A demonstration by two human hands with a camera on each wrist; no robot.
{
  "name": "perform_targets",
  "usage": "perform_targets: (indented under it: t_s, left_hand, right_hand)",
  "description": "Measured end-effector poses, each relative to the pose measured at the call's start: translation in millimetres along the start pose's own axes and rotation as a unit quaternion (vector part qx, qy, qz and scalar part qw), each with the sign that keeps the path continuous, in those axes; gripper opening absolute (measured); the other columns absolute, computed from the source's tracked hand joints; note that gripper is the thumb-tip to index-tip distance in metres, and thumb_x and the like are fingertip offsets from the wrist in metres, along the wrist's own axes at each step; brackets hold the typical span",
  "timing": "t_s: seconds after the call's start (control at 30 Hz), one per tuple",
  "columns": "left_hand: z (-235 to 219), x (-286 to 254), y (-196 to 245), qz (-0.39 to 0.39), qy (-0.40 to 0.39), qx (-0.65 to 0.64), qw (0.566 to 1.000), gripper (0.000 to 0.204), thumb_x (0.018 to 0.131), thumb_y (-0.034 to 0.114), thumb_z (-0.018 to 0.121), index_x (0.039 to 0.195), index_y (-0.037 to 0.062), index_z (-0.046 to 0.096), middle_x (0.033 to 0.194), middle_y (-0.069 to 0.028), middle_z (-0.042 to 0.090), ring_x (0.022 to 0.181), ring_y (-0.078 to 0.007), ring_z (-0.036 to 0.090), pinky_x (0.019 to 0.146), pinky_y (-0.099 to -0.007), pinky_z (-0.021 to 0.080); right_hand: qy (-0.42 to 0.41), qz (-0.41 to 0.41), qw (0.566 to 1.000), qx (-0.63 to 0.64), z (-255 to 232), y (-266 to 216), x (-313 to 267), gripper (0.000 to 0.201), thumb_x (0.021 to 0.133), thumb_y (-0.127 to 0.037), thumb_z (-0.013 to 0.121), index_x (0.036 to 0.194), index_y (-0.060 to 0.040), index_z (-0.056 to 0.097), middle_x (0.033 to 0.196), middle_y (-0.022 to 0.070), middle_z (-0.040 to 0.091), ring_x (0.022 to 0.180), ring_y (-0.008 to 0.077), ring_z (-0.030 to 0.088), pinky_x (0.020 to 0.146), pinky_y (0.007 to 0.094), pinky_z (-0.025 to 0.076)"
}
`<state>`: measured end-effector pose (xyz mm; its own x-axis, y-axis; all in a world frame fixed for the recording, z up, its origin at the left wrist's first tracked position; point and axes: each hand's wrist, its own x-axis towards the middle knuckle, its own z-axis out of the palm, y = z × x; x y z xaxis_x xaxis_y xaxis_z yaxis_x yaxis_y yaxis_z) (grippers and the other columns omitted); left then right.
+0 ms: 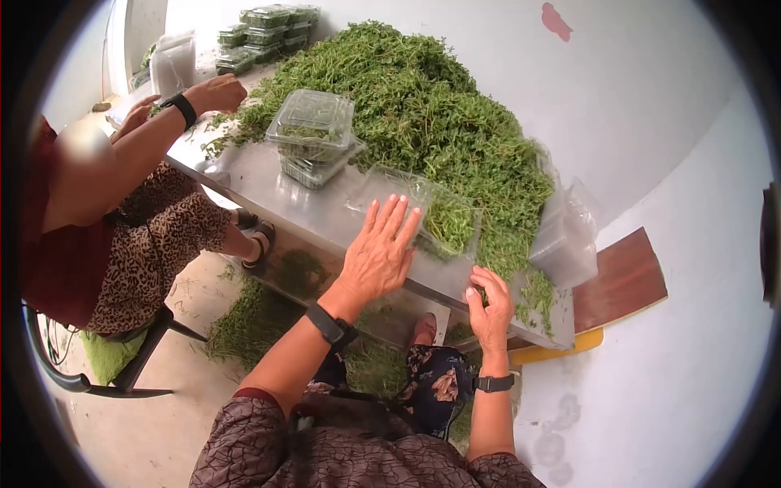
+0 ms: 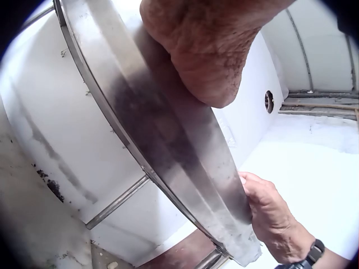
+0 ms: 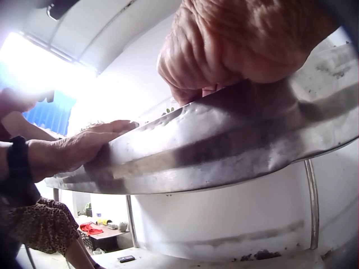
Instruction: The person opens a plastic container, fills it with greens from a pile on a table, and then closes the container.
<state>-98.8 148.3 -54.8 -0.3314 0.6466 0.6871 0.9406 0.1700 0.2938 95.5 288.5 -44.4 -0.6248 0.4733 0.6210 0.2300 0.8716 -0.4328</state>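
Note:
My left hand [image 1: 378, 252] lies flat with straight fingers at the near edge of an open clear plastic clamshell box [image 1: 476, 232]. Its fingertips overlap the hinge side, between the raised lid [image 1: 382, 180] and the leafy green stems [image 1: 446, 221] inside. On the right, by the table's front edge, my right hand [image 1: 490, 313] has loosely bent fingers, with thumb and fingers apart and nothing between them. Both wrist views mainly show the metal table rim [image 2: 168, 134], with the right hand's knuckles [image 3: 224, 50] just above it; the fingertips are largely hidden there.
A big heap of greens [image 1: 439, 106] covers the back of the table. Stacked filled boxes [image 1: 313, 134] stand left of the open one, more boxes [image 1: 264, 37] farther back. Nested clear containers [image 1: 565, 236] stand at right. Another person [image 1: 122, 179] sits at left, hands over the table.

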Motion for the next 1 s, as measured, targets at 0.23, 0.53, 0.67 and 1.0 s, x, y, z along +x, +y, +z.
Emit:
perform_targets:
  t_s: [0.23, 0.53, 0.67, 1.0]
  left_hand:
    - [-4.2, 0.8, 0.0, 0.001, -0.014, -0.022, 1.000, 0.067, 0.083, 0.016, 0.059, 0.144, 0.0046, 0.033, 0.147, -0.0197, 0.034, 0.140, -0.0350, 0.027, 0.116, -0.0502, 0.015]
    - [-5.8, 0.4, 1.6, -0.004, -0.014, -0.029, 0.999, 0.071, 0.082, 0.016, 0.062, 0.145, 0.0056, 0.032, 0.147, -0.0184, 0.035, 0.139, -0.0344, 0.029, 0.116, -0.0506, 0.016]
    - [-6.8, 0.5, 2.7, -0.005, -0.025, -0.030, 0.999, 0.071, 0.081, 0.015, 0.063, 0.145, 0.0059, 0.033, 0.147, -0.0180, 0.035, 0.139, -0.0339, 0.029, 0.116, -0.0510, 0.016]
    - [-12.0, 2.5, 4.2, -0.003, -0.046, -0.012, 0.999, 0.069, 0.081, 0.016, 0.062, 0.143, 0.0042, 0.035, 0.146, -0.0201, 0.036, 0.138, -0.0352, 0.031, 0.115, -0.0535, 0.017]
  right_hand:
    - [-0.016, 0.028, 0.999, 0.017, -4.5, -5.0, -0.6, 0.021, 0.075, -0.003, 0.065, 0.095, -0.0013, 0.066, 0.111, 0.0105, 0.068, 0.112, 0.0293, 0.059, 0.096, 0.0385, 0.045]
    - [-0.017, 0.030, 0.999, 0.010, -5.0, -8.2, 1.0, 0.022, 0.074, -0.003, 0.064, 0.096, -0.0011, 0.065, 0.111, 0.0111, 0.067, 0.111, 0.0303, 0.059, 0.096, 0.0390, 0.045]
    - [-0.023, 0.033, 0.999, 0.010, -6.8, -10.6, 1.3, 0.022, 0.074, -0.003, 0.063, 0.096, -0.0008, 0.065, 0.111, 0.0119, 0.067, 0.111, 0.0310, 0.059, 0.097, 0.0400, 0.045]
    - [-0.018, 0.027, 0.999, -0.004, -5.1, -13.1, 2.4, 0.023, 0.072, -0.004, 0.063, 0.095, -0.0004, 0.065, 0.109, 0.0123, 0.068, 0.110, 0.0334, 0.060, 0.096, 0.0420, 0.045]
